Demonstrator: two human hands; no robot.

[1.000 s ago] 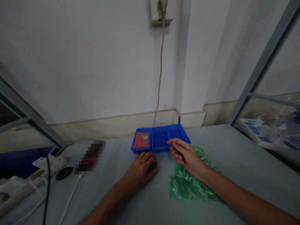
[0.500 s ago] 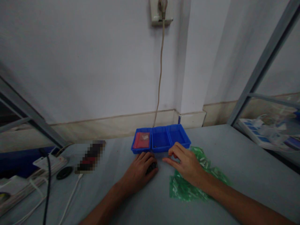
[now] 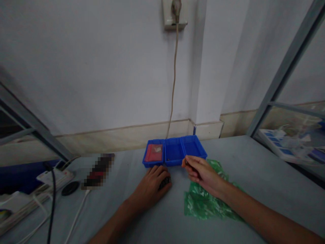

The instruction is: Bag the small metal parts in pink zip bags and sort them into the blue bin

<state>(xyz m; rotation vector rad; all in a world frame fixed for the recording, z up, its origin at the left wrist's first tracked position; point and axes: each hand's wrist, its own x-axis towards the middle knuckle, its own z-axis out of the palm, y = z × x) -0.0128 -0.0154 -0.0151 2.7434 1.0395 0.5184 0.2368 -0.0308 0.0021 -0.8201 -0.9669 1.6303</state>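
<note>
My left hand (image 3: 155, 184) rests on the table by the near edge of the blue trays, its fingers curled around a cluster of small dark parts (image 3: 165, 183). Part of that cluster is hidden under the palm. Just in front of the middle tray (image 3: 175, 162), my right hand (image 3: 200, 171) is closed in a pinch. A small dark piece (image 3: 187, 163) shows at its fingertips, too small to name. Green plastic bags (image 3: 203, 205) with pale markings lie beneath and beside the right wrist.
The left tray (image 3: 146, 164) holds a red zip bag (image 3: 154, 153). At the right stands another tray (image 3: 194, 146). To the left lie a pixelated object (image 3: 98, 173), a black disc (image 3: 70, 188) and a power strip with cables (image 3: 59, 179). The wall (image 3: 114, 67) rises behind.
My right hand has turned over and its fingers have drawn closer together in the pinch, up near the middle tray. The left hand has stayed in place.
</note>
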